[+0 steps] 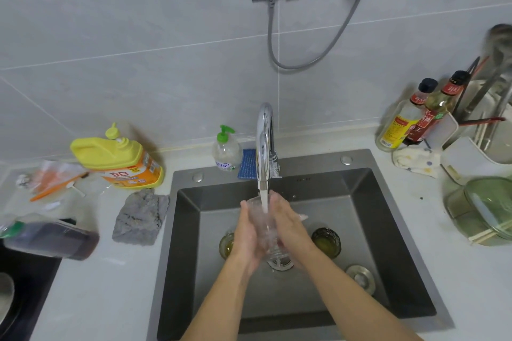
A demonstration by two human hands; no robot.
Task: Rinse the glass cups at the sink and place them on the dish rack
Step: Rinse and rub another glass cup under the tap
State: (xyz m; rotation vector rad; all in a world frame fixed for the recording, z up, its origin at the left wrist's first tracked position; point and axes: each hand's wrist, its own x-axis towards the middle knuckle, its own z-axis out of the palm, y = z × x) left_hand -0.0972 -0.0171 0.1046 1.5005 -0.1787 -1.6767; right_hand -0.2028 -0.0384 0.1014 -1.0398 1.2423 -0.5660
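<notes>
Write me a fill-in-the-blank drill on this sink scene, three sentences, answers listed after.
1. Both hands hold a clear glass cup under the running ____.
2. Two more cups stand in the sink, one on each ____ of the hands.
3. The grey cloth lies on the counter to the ____ of the sink.

Answers: faucet; side; left

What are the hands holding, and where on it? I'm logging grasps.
Both hands, left hand and right hand, clasp a clear glass cup by its sides under the faucet stream.
</notes>
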